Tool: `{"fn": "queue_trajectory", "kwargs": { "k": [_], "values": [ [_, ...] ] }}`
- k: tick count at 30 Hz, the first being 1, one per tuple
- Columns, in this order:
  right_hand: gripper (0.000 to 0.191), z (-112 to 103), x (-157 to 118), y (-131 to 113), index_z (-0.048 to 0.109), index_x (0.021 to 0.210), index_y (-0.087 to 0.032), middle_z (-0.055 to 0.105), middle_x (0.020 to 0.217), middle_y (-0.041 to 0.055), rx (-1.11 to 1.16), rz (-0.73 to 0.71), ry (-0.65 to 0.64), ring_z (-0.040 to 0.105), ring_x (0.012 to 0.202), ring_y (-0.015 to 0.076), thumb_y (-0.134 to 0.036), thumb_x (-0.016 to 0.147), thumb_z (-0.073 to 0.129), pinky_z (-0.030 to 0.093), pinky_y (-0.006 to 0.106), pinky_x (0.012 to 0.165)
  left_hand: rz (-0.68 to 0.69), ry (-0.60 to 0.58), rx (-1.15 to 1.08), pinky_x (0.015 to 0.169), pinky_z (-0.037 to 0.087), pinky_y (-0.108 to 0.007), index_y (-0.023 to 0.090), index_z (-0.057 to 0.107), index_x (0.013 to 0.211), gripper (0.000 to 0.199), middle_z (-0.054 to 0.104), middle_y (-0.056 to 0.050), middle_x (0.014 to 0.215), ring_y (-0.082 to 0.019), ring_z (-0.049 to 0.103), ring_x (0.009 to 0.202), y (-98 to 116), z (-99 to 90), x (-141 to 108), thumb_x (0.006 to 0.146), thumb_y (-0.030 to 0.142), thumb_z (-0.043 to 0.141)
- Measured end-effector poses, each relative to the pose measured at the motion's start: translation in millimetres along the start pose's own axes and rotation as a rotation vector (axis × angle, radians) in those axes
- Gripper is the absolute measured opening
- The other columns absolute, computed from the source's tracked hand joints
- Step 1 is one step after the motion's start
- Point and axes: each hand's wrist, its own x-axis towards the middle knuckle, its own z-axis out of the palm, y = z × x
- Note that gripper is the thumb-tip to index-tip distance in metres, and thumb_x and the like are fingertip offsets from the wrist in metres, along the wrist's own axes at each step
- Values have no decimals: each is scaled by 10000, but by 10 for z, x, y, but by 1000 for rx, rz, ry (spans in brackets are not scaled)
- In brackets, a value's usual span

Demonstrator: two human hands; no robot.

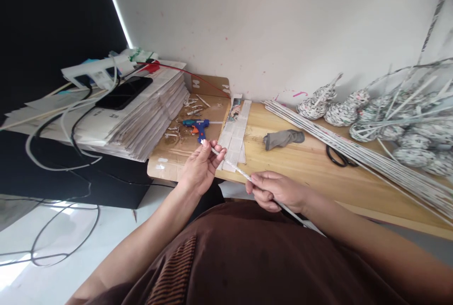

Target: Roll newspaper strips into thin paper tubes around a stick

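A thin rolled paper tube (238, 169) runs slantwise between my two hands, in front of my body. My left hand (203, 166) pinches its upper end between thumb and fingers. Lower down, my right hand (271, 189) is closed around the same tube, whose other end trails past the wrist toward the lower right. Just beyond my left hand are flat newspaper strips (231, 130) on the table and a blue glue gun (200, 127) lying on a cardboard sheet (166, 159).
Left stands a tall paper stack (148, 116) bearing a phone (123, 93), a power strip (101, 71) and cables. On the wooden table (283, 163) lie a grey cloth (284, 139), black-handled scissors (336, 155) and a bundle of paper tubes (339, 142). Woven paper pieces (341, 111) crowd the right.
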Motion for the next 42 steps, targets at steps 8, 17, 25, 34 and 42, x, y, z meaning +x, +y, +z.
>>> {"fn": "queue_trajectory", "kwargs": {
  "k": [8,17,25,34,42],
  "values": [
    [395,52,44,-47,619,902,-181,473,638,1,-316,-157,286,498,645,146,-536,926,447,394,273,613,32,7,2,737,582,-185,96,647,829,198,639,-37,739,-110,678,737,-3,-3,16,901,262,567],
    [359,25,130,-110,608,914,-176,476,610,-27,-247,-167,293,454,556,102,-510,925,476,366,241,556,27,-6,4,802,576,-213,95,652,861,141,664,-51,790,-132,691,812,4,17,6,900,200,567],
    [395,20,229,-141,566,955,-171,416,564,-55,31,-69,105,426,474,96,-544,926,439,331,220,455,6,-39,-7,776,583,-209,107,654,856,139,658,-33,772,-118,690,788,13,10,19,902,201,564],
    [401,55,284,-246,526,925,-194,297,503,-87,84,-14,-31,345,395,101,-551,942,344,278,226,406,4,-23,-16,734,586,-195,87,668,860,165,646,-34,733,-101,675,718,40,15,16,897,219,575],
    [352,91,319,-214,538,847,-196,384,532,-51,-194,-142,154,419,474,116,-498,947,387,326,248,502,-1,9,-9,746,588,-200,76,671,852,184,660,-47,741,-108,683,727,13,15,4,909,204,552]
  ]
}}
